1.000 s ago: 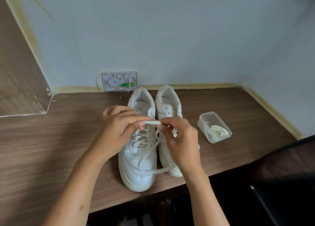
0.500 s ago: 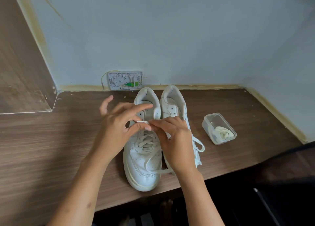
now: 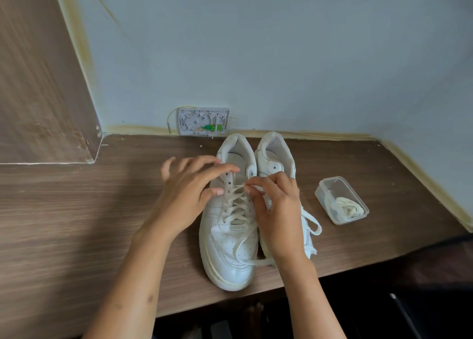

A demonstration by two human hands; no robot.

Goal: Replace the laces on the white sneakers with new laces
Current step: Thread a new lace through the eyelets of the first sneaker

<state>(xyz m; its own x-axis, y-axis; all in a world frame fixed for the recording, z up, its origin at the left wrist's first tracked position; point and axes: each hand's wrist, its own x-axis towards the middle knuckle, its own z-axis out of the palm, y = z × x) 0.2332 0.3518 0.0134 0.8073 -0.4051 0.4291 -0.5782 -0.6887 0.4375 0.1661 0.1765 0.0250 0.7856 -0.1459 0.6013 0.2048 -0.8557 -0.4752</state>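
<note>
A brown wood-grain desk [image 3: 76,210] runs along the pale wall into a corner on the right. Two white sneakers stand on it side by side, heels to the wall and toes at the front edge: the left sneaker [image 3: 227,249] laced, the right sneaker [image 3: 275,154] touching it, mostly hidden. To the right, apart from the shoes, sits a small clear plastic box [image 3: 330,187] with what looks like a coiled cream lace [image 3: 349,208] in it. A loose lace end [image 3: 313,223] trails onto the wood beside the right sneaker.
</note>
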